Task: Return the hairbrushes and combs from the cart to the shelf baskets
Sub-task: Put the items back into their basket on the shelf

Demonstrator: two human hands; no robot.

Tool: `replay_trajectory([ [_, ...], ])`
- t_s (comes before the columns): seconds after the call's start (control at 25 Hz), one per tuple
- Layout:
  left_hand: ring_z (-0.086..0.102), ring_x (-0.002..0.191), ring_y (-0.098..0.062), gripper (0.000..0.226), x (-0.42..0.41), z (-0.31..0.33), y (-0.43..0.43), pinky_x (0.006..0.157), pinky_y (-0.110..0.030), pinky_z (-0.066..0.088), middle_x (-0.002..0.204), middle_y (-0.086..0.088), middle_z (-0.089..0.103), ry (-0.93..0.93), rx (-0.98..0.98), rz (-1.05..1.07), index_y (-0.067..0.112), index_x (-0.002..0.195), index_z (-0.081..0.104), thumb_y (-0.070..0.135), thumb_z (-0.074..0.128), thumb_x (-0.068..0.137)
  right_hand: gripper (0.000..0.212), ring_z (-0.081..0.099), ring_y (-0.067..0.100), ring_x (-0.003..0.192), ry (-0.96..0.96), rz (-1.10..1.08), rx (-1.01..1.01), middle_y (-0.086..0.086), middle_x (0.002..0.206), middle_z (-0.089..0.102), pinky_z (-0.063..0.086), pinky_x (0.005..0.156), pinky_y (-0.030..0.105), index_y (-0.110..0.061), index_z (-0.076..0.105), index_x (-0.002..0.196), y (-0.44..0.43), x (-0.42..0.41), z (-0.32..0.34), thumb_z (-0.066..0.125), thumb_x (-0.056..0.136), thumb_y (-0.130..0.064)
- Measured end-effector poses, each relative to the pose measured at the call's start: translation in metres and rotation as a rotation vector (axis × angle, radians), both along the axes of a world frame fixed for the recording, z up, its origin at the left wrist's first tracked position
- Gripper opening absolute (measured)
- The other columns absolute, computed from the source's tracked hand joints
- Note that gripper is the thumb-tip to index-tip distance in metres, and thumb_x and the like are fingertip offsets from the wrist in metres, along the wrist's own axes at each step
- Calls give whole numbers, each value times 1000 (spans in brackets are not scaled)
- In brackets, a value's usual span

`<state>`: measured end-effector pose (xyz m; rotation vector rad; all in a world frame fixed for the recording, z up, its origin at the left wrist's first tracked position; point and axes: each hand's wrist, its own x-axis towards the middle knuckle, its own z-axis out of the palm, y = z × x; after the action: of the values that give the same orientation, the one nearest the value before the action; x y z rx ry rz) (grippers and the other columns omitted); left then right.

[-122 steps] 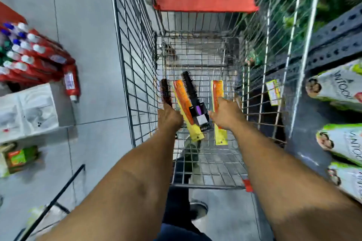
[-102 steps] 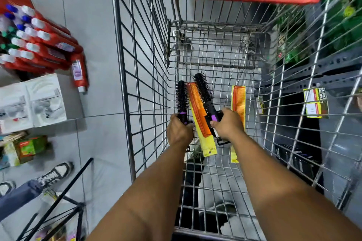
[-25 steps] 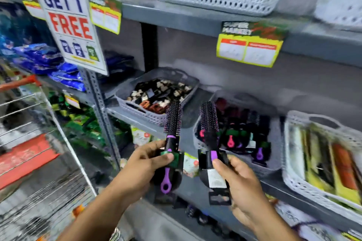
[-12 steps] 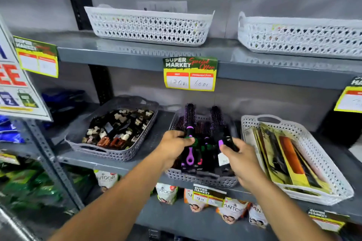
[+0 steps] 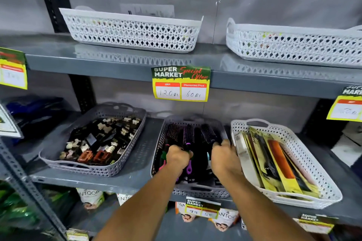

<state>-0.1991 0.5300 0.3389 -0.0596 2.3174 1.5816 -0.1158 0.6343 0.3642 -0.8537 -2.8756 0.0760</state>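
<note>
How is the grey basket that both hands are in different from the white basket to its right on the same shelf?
The grey basket is grey; the white basket is white. The grey one holds round hairbrushes with dark bristles, while the white one holds flat packaged combs, one orange. The left hand and right hand are inside the grey basket; no hand touches the white one. Both have perforated walls and stand on the same shelf.
</note>
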Motion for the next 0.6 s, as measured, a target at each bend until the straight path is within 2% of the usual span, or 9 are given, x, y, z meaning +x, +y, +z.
replay_trajectory([
  [0.08, 68, 95, -34, 32, 0, -1, 5, 69, -29, 46, 99, -23, 73, 5, -39, -14, -6, 94, 68, 19, 77, 76, 40, 42, 39, 120, -51, 8, 49, 20, 134, 41, 53, 81, 43, -4, 53, 124, -1, -5, -6, 50, 84, 3],
  [0.2, 67, 99, -33, 32, 0, 0, 11, 79, -32, 51, 102, -19, 73, 0, -87, -25, 0, 97, 68, 22, 77, 76, 42, 36, 39, 124, -92, 6, 67, 19, 136, 38, 54, 78, 43, -2, 49, 128, -1, -8, -13, 49, 86, 2],
  [0.32, 68, 94, -31, 27, -2, -1, 13, 76, -30, 52, 98, -17, 74, 4, -122, -31, 4, 90, 69, 24, 78, 75, 44, 35, 38, 123, -126, 8, 29, 19, 135, 36, 54, 77, 43, 0, 44, 131, -4, -9, -22, 47, 87, 1],
  [0.48, 69, 92, -30, 31, -3, 2, 10, 68, -27, 50, 95, -16, 75, 15, -172, -42, 2, 88, 70, 26, 81, 72, 56, 34, 39, 122, -139, 50, -47, 20, 134, 32, 54, 82, 43, 2, 37, 135, -6, -8, -28, 55, 82, 0],
  [0.6, 67, 81, -26, 30, -4, 8, 7, 63, -25, 46, 88, -12, 73, 11, -200, -54, 4, 81, 67, 28, 81, 72, 64, 36, 36, 121, -138, 83, -107, 16, 132, 33, 52, 85, 41, -2, 35, 137, -2, -5, -27, 61, 81, -16],
])
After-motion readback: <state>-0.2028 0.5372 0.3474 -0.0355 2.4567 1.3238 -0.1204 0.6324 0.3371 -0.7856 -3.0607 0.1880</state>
